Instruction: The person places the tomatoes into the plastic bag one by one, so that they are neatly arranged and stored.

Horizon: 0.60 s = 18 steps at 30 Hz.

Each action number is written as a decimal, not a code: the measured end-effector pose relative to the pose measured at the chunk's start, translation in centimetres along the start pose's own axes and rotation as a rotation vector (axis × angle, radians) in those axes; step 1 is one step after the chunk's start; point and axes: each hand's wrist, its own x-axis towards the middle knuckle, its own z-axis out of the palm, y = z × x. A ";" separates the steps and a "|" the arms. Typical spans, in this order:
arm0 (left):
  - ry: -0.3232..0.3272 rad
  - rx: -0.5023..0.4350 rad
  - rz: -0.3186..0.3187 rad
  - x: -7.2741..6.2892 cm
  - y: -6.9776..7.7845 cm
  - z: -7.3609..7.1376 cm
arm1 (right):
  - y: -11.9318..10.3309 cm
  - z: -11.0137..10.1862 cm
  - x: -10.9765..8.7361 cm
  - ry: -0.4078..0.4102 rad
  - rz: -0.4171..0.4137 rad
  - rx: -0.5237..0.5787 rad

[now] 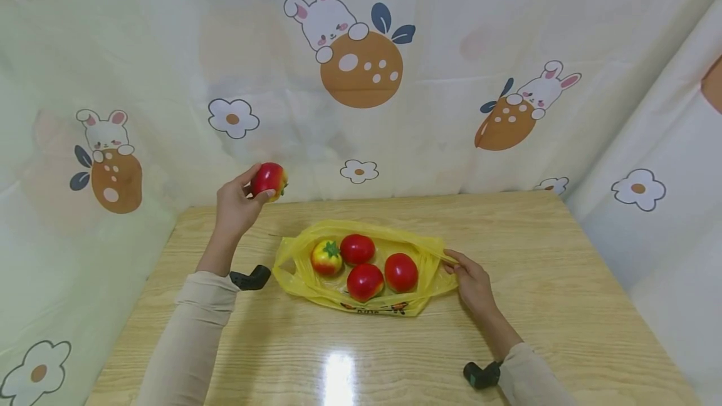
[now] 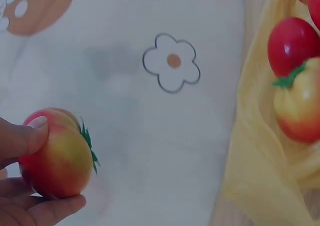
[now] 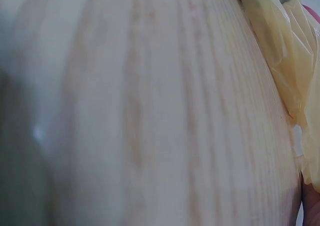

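My left hand [image 1: 237,207] holds up a red tomato [image 1: 269,180] with yellow near its green leaves, above the table's back left part. The left wrist view shows that tomato [image 2: 62,158] between thumb and fingers, its leaves facing right. A yellow plastic bag [image 1: 435,271] lies spread open on the table with several tomatoes inside. One of these, a yellow-red tomato [image 1: 326,262], has its green leaves up; a plain red tomato [image 1: 401,272] lies nearest my right hand [image 1: 472,281]. That hand pinches the bag's right edge. In the right wrist view only the bag's side [image 3: 285,50] shows at the right.
The wooden table [image 1: 541,306] ends at the back against a pale curtain [image 1: 440,143] printed with rabbits, fruit and flowers. Black wrist devices, one on the left [image 1: 251,277] and one on the right [image 1: 481,374], stick out beside the sleeves.
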 end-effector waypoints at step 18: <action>-0.062 -0.046 0.186 -1.4 4.2 1.9 | -0.2 -0.1 -0.1 0.004 0.033 0.029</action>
